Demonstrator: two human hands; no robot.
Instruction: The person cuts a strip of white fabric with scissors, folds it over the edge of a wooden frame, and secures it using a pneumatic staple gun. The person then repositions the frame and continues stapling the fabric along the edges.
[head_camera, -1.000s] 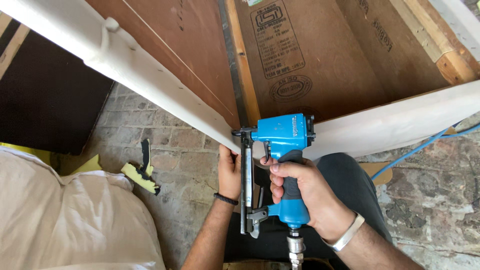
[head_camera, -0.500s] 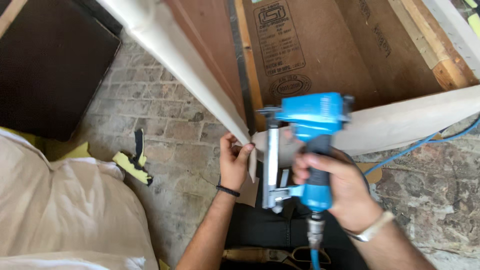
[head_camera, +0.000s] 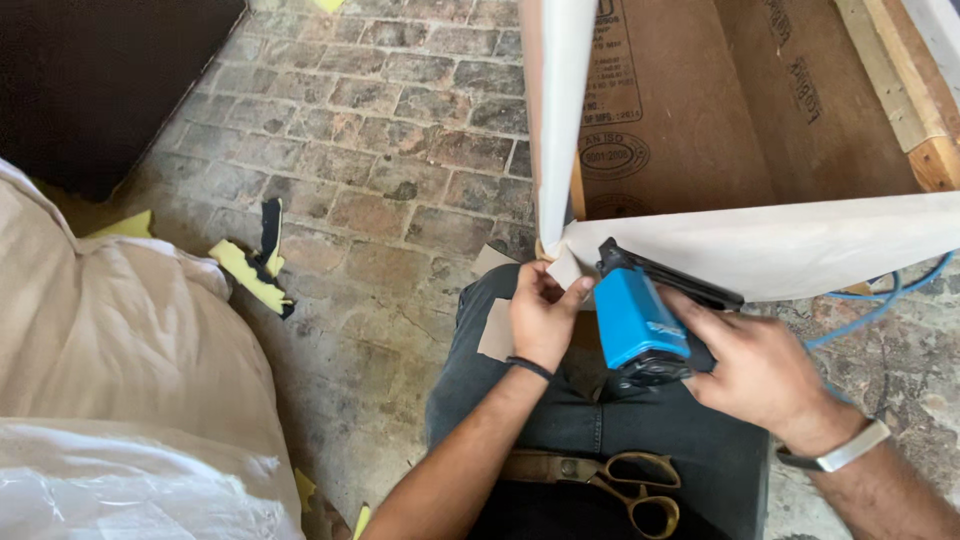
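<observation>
Since half a sec ago your view has swung left and the blue staple gun (head_camera: 640, 325) has dropped from upright against the frame edge to lying tilted low over your lap, nose up toward the corner of the frame. Your right hand (head_camera: 755, 370) is wrapped round the gun's grip from the right side, fingers closed on it, thumb side toward you; the gun body sits left of the palm, its black top rail (head_camera: 670, 275) running up-left to just under the white fabric (head_camera: 780, 245). Can't tell if a finger is on the trigger. Your left hand (head_camera: 545, 315) is just left of the gun, near touching it, fingertips pinched shut on a small flap of fabric (head_camera: 565, 268) at the bottom corner where the vertical white strip (head_camera: 557, 120) meets the horizontal one. That corner sits right above the left fingers and just left of the gun's nose. Behind the fabric is the brown board (head_camera: 720, 110) of the frame w/ a wooden batten (head_camera: 935, 160) at right. A blue air hose (head_camera: 880, 300) curves off past your right wrist. Scissors (head_camera: 630, 480) w/ gold handles lie on your lap by the belt. On the brick floor (head_camera: 400, 150) at left: yellow foam scraps (head_camera: 245, 270), and a beige cushion (head_camera: 110, 340) further left.
</observation>
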